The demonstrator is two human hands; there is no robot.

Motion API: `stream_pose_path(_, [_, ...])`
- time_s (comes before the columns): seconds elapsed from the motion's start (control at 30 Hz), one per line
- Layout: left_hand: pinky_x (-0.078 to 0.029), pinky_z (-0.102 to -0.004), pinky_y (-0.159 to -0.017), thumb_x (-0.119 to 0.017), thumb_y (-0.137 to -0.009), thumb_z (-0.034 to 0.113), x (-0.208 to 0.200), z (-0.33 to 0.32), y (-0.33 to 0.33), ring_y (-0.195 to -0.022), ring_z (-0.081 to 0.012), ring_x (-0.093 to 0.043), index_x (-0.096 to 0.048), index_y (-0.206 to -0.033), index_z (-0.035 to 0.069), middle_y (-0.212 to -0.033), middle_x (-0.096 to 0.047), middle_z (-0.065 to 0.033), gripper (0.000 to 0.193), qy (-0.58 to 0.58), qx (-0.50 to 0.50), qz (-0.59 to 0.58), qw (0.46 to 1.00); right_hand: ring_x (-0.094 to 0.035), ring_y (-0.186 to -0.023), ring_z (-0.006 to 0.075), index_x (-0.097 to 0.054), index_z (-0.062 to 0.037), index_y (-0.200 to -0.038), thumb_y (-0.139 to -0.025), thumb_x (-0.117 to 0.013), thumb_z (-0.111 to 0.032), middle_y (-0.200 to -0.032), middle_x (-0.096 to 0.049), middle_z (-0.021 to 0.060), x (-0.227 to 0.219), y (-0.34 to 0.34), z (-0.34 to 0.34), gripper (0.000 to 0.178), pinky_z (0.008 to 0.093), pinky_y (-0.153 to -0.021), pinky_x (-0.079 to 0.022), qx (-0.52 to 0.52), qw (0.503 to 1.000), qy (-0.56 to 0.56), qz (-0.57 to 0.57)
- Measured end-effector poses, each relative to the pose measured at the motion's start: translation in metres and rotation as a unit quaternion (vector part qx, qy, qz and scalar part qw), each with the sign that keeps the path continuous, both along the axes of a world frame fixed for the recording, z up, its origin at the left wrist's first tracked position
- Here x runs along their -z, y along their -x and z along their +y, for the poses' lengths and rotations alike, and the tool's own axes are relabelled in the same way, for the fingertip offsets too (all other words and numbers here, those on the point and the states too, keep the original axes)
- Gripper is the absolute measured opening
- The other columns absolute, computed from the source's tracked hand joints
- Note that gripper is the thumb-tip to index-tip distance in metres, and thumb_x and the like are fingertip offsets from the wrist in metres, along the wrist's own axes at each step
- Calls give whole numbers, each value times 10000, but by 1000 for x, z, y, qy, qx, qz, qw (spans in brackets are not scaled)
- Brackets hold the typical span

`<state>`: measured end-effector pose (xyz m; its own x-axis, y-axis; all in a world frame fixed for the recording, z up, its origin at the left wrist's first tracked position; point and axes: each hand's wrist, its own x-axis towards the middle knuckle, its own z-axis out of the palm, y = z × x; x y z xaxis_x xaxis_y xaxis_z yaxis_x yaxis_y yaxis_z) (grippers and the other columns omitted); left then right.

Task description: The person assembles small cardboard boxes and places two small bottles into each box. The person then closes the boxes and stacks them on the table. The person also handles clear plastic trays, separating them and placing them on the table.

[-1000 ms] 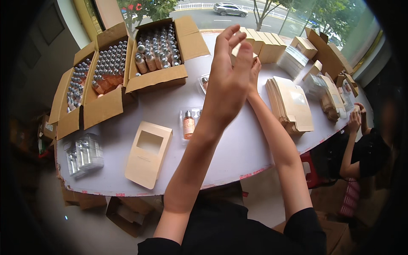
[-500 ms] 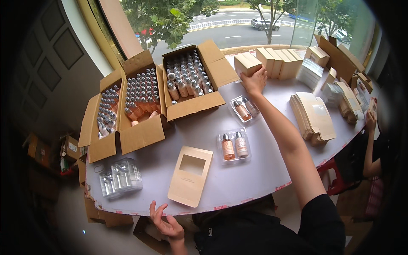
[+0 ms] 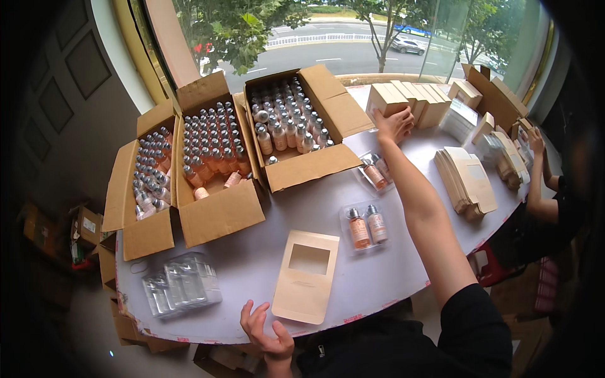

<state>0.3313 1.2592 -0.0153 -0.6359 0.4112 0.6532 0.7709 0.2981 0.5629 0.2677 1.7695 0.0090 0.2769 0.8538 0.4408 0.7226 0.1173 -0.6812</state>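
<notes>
At my far left, three open brown cardboard cartons [image 3: 220,217] packed with silver-capped bottles [image 3: 214,160] stand on the white tabletop [image 3: 252,252], with nested clear plastic trays [image 3: 183,286] nearer me. My left hand [image 3: 268,334] is empty at the table's edge, palm up, fingers loosely curled and apart. Just beside it lies a flat-lying beige windowed box [image 3: 302,295], then a clear two-bottle tray [image 3: 345,220]; a second filled tray [image 3: 362,178] sits farther off, partly behind my right forearm. My right hand [image 3: 397,124], half-curled, touches a standing beige paperboard box [image 3: 384,99] at the row's left end; I can't tell whether it grips. Rightmost, beige flattened cartons [image 3: 466,183] lie stacked.
</notes>
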Motion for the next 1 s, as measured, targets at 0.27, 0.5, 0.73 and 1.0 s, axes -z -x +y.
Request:
stream_pose_path(0.27, [-365,-498,-911,-494,-833,234,-9,11,6,-1087,-413,-452,-426,-1140,13,-1113,-511,-185,384,45,29,-18,998,-256,-1250,342,-122,-19,-1388,-526,-736,-627,-1358,-256,169,-18,-21,-1,1220,489,-996,-249,-70,990,122,17])
stream_pose_path(0.5, [-326,-529,-941,-632,-718,557,-17,14,2,-1165,-409,-380,-442,-1191,62,-1238,-412,-200,710,130,31,24,991,-405,-1187,299,-455,-29,-1235,-740,-690,-321,-1243,-450,166,-15,-130,-78,621,371,-991,-328,-440,897,41,-36])
stream_pose_path(0.73, [-340,-496,-937,-741,-569,545,-26,31,-19,-1159,-393,-379,-431,-1264,107,-1315,-323,-216,878,204,3,-17,979,-505,-1091,276,-536,-29,-1119,-742,-650,-64,-1134,-538,145,-44,-202,-234,395,346,-934,-399,-666,745,21,-27])
stream_pose_path(1.0, [-429,-395,-878,-777,-612,278,-27,32,-57,-1056,-319,-473,-477,-1219,61,-1325,-339,-168,711,186,7,-60,981,-519,-1041,310,-426,-79,-1256,-680,-689,-75,-1272,-427,146,-18,-213,-315,633,378,-870,-443,-731,671,18,-121])
